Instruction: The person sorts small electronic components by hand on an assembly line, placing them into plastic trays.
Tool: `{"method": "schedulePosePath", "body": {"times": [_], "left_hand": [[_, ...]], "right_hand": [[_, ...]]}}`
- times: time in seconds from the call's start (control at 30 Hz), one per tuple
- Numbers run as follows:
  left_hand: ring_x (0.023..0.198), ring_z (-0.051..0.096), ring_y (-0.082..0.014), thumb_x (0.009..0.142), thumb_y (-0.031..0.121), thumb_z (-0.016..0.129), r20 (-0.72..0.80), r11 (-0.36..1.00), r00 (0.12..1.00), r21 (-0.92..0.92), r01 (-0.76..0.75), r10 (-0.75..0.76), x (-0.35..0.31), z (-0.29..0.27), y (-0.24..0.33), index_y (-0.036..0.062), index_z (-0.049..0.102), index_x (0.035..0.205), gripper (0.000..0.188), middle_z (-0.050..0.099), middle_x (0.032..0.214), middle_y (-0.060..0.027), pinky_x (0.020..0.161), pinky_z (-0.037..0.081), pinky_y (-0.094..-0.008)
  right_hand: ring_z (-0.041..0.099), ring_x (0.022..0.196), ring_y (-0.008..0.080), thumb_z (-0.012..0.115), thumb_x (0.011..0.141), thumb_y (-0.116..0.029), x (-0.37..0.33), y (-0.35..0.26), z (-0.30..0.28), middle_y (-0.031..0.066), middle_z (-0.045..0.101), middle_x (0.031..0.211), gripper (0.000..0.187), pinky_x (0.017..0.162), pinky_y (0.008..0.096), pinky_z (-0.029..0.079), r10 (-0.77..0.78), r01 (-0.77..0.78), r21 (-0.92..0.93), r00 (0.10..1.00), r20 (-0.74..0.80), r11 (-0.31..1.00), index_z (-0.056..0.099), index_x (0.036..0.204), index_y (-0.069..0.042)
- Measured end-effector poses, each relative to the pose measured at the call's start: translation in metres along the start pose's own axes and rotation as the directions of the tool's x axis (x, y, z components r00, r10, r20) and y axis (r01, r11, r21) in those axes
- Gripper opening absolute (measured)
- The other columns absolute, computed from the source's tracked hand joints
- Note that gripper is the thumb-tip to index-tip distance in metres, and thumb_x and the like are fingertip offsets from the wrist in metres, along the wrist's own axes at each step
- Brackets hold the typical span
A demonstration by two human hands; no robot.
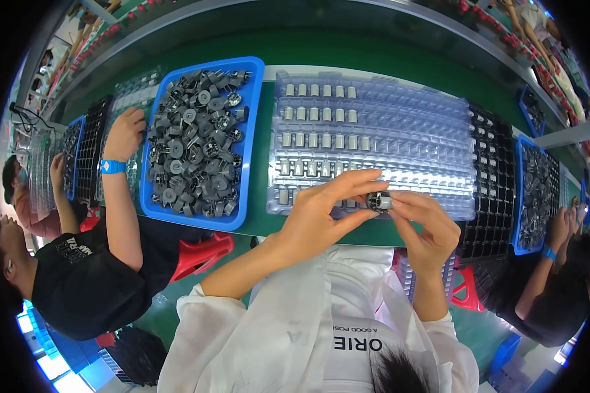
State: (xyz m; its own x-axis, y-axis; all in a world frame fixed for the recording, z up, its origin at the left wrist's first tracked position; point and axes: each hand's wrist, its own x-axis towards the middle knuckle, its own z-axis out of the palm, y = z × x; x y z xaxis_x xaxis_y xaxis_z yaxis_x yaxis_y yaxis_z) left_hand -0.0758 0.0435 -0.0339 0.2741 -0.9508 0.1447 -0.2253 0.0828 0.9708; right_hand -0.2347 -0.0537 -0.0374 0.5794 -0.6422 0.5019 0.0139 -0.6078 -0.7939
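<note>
Over clear tray (426,141) | both hands pinch grey part (379,202) | left hand (321,213), right hand (426,226)

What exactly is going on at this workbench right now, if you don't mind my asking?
A person in white holds a small dark grey part between both hands, left hand and right hand, above a clear plastic tray with rows of small silver cylinders. To the left sits a blue bin heaped with grey parts. A neighbour's hand with a blue wristband rests beside that bin; another co-worker works at the right.

Factory assembly line: green conveyor (373,52), parts trays (255,131)
</note>
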Motion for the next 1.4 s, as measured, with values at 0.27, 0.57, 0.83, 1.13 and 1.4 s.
{"method": "schedulePosePath", "body": {"times": [0.27,0.57,0.83,1.13,1.4], "left_hand": [[0.087,0.065,-0.0142,0.078,0.001,0.071,0.009,0.994,0.998,0.084,-0.065,0.065,0.0,-0.001,-0.004,0.0054,0.058,0.121,0.045,0.062,0.122,-0.0056,0.076,0.053,-0.027],[0.093,0.066,-0.0159,0.077,0.0,0.071,0.017,1.0,1.0,-0.007,0.017,-0.016,-0.005,-0.007,-0.009,0.0026,0.058,0.121,0.045,0.061,0.121,-0.0074,0.081,0.054,-0.028],[0.1,0.065,-0.0178,0.081,-0.001,0.067,0.033,0.969,0.979,-0.137,0.206,-0.203,-0.01,-0.012,-0.01,0.0032,0.055,0.124,0.045,0.062,0.12,-0.0072,0.087,0.052,-0.0275],[0.099,0.055,-0.0335,0.079,0.009,0.065,-0.178,0.279,0.909,0.958,0.071,0.377,0.032,-0.139,-0.057,0.0025,0.06,0.106,0.028,0.058,0.106,-0.0172,0.087,0.043,-0.0414],[0.08,0.056,-0.0254,0.071,-0.003,0.063,-0.098,0.415,0.989,0.909,0.044,0.111,0.051,-0.196,-0.095,0.0068,0.061,0.095,0.025,0.059,0.082,-0.0094,0.072,0.044,-0.0399]], "right_hand": [[0.067,0.087,0.0233,0.07,0.069,0.013,0.001,-0.003,0.0,0.0142,0.069,0.093,0.023,0.077,0.0288,0.052,-0.03,0.033,-0.086,0.999,0.039,0.996,0.069,0.089,0.002],[0.066,0.084,0.0259,0.071,0.07,0.009,0.004,0.001,0.008,0.0131,0.067,0.092,0.019,0.071,0.032,0.054,-0.151,0.174,-0.166,0.978,0.142,0.971,0.068,0.087,0.003],[0.065,0.087,0.0245,0.073,0.07,0.006,0.004,-0.002,0.016,0.0114,0.066,0.099,0.023,0.073,0.0299,0.053,-0.049,0.084,-0.167,0.978,0.2,0.982,0.067,0.091,0.002],[0.065,0.093,0.0202,0.074,0.071,0.003,-0.005,0.011,0.0,0.0114,0.068,0.103,0.023,0.076,0.0284,0.052,0.125,-0.135,0.08,0.985,0.115,0.988,0.069,0.093,-0.002],[0.065,0.098,0.0237,0.071,0.073,0.002,-0.021,0.047,-0.115,0.0124,0.068,0.103,0.02,0.082,0.0306,0.051,0.178,-0.238,-0.349,0.964,-0.196,0.906,0.067,0.093,0.0]]}}
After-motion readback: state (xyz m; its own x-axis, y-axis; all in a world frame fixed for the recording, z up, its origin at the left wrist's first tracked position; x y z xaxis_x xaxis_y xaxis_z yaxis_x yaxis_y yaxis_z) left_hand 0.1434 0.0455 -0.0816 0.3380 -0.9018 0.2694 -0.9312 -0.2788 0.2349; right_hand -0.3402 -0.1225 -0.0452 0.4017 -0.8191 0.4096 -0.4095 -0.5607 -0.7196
